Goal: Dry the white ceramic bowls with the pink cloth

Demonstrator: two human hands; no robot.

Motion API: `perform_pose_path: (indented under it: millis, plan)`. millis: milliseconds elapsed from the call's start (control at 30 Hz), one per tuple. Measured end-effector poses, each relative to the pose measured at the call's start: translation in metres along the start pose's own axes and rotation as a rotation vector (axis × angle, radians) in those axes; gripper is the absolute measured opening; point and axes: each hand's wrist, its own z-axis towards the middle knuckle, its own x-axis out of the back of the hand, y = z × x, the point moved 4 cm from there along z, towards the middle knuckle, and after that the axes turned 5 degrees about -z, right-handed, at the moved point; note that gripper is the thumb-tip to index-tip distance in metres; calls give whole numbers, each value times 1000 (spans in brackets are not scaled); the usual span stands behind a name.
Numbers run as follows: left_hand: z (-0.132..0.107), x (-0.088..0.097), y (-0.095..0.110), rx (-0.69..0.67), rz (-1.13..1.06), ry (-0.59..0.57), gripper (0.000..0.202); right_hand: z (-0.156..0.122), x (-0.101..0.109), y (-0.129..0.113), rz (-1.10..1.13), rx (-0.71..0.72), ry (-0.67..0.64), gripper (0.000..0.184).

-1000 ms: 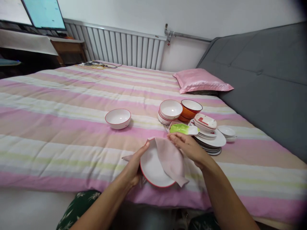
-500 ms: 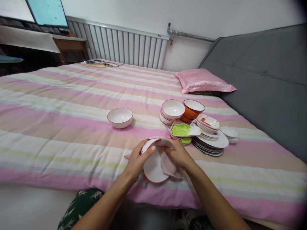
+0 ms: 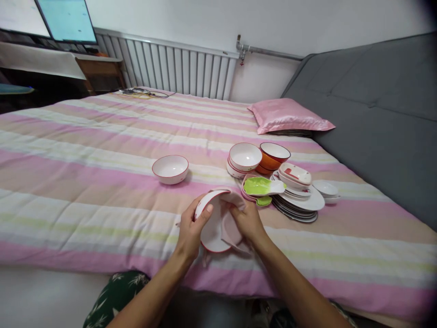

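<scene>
A white bowl with a red rim point(image 3: 210, 230) is tilted between my two hands above the front of the bed, its inside facing me. My left hand point(image 3: 193, 225) grips the bowl's left side, thumb over the rim and fingers behind. With my right hand point(image 3: 247, 221) I press a pale pink cloth point(image 3: 232, 228) to the right rim and inner wall; the cloth drapes down inside the bowl. Some cloth also shows below the bowl. The fingers of my right hand are partly hidden by the cloth.
A matching bowl point(image 3: 170, 169) stands alone on the striped bedspread point(image 3: 102, 182). To the right are stacked white bowls point(image 3: 245, 156), orange bowls point(image 3: 273, 155), green leaf-shaped dishes point(image 3: 257, 186), plates point(image 3: 316, 200) and small white dishes point(image 3: 326, 188). A pink pillow point(image 3: 290, 115) lies by the grey headboard point(image 3: 368, 91).
The bowl has shifted slightly up and left and turned a little in my hands. My right hand has moved with the cloth farther in over the rim.
</scene>
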Motion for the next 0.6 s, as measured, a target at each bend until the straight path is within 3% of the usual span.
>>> perform_pose_path:
  millis: [300, 600]
  plan:
    - [-4, 3, 0, -92, 22, 138, 39, -13, -21, 15, 232, -268, 91, 29]
    - [-16, 2, -3, -210, 48, 289, 47, -28, -42, 5, 628, -471, 95, 39]
